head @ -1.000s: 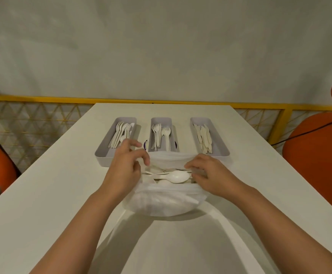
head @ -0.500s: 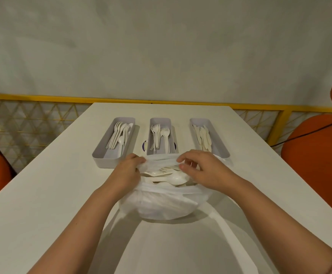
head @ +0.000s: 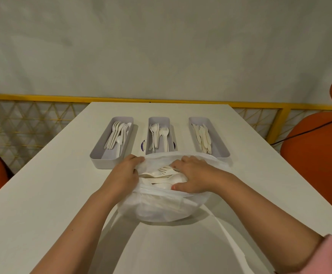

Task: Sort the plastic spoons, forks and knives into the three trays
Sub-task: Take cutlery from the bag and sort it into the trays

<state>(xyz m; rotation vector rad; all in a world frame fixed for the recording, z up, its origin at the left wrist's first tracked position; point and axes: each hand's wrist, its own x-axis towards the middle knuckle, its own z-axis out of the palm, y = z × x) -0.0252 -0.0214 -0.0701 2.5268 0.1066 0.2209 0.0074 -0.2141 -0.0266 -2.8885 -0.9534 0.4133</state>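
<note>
White plastic bag (head: 161, 206) rim held wide by left hand (head: 121, 173); right hand (head: 194, 177), grip contents unclear, should lift one white plastic fork (head: 166, 169) w/o snagging.

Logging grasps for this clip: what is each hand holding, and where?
Left hand grips the white plastic bag at its left rim; right hand reaches inside, grasp unclear.

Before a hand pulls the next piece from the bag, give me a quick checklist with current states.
1. Bag mouth held open by left hand: ok.
2. Right hand closed on one piece: cannot tell.
3. Cutlery visible in the bag, a fork on top: ok.
4. Spoon tray, fork tray and knife tray each hold one kind: ok.
5. Fork tray's near end free of the bag: not ok, the bag covers it.
</note>
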